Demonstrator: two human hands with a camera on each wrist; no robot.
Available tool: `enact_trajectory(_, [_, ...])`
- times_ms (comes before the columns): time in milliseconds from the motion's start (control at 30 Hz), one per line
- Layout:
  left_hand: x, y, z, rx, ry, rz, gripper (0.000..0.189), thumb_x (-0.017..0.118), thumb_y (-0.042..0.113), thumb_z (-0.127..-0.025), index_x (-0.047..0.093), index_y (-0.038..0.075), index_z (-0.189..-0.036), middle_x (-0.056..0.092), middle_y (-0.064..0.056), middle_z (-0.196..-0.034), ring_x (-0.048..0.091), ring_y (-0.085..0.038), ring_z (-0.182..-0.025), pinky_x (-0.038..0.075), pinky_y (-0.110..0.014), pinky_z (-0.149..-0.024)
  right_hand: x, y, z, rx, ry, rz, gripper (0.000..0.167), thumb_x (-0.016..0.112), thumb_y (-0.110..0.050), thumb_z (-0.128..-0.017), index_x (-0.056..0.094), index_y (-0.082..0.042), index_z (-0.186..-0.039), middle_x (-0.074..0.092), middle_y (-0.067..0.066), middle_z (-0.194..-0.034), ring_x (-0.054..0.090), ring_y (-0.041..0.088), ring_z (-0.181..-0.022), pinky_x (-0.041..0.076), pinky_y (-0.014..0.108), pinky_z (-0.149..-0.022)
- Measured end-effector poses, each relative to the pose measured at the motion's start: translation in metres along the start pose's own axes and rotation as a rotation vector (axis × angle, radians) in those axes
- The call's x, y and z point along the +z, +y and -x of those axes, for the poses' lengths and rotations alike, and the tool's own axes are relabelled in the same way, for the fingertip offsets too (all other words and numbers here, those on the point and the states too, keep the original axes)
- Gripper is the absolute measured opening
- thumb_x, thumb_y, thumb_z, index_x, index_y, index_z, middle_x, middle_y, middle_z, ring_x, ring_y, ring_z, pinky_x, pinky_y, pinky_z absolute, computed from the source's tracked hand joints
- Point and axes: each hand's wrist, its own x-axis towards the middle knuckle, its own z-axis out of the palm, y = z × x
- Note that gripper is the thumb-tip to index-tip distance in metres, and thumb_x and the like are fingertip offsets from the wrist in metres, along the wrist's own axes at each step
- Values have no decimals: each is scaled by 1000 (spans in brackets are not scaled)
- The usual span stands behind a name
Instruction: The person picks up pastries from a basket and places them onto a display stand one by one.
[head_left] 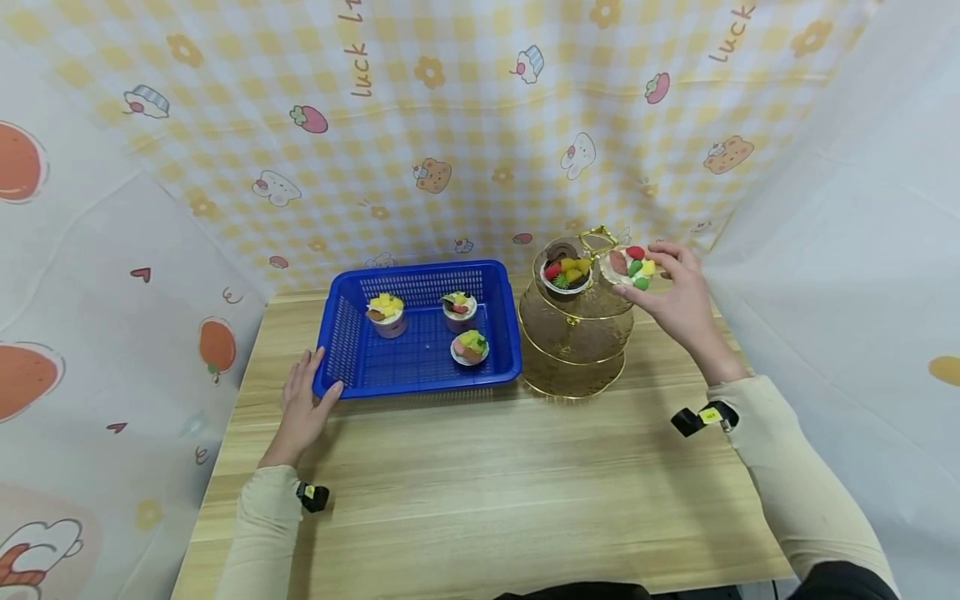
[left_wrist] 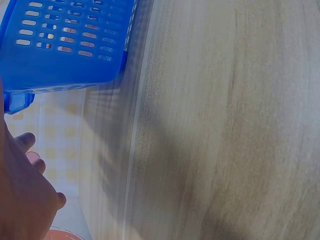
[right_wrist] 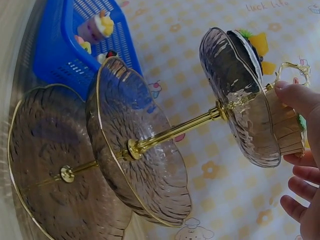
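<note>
My right hand (head_left: 678, 296) pinches a cupcake (head_left: 627, 265) topped with red, green and yellow pieces, thumb on one side and index finger on the other. It is at the right side of the top tier of a gold-rimmed three-tier stand (head_left: 573, 379). In the right wrist view the cupcake's brown pleated wrapper (right_wrist: 289, 127) overlaps the top plate. Beside it on that tier sits a dark cupcake (head_left: 566, 271) with fruit. My left hand (head_left: 302, 408) touches the near left corner of a blue basket (head_left: 420, 387), fingers extended along its outside.
Inside the basket stand three dessert cups: one with yellow cubes (head_left: 386, 315), one with dark and red bits (head_left: 459, 310), one with pink and green topping (head_left: 470, 347). The stand is right of the basket on the wooden table (head_left: 480, 483). A checked curtain (head_left: 465, 125) hangs behind.
</note>
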Motion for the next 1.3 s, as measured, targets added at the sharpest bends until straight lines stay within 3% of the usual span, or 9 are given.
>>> enact_trajectory(533, [2,-1,-2,3,2,-5,75,51,45,-100,10,31,-160,-1,-21,-167,-2,-54,-150,-2,-76,-112,2,3,-1,-11,0,20,68,85,-29,-77,59,6,-129,43,18,-143,37,34,-136,36,53,-106])
enact_trajectory(900, [1,0,-1,-5,-6,3,75,50,45,-100,8,31,-160,-2,-20,-167,-3,-53,-150,-2,-77,-111,3,2,0,-9,-33,44,73,86,-27,-76,55,2,-136,38,21,-148,33,38,-140,34,58,-110])
enact_trajectory(1300, [-1,1,0,-16,-12,0,75,49,46,-100,7,30,-160,-3,-21,-167,-3,-54,-150,-3,-77,-112,-9,-6,18,-56,35,45,74,87,-24,-75,54,-7,-140,39,12,-148,34,30,-139,34,53,-108])
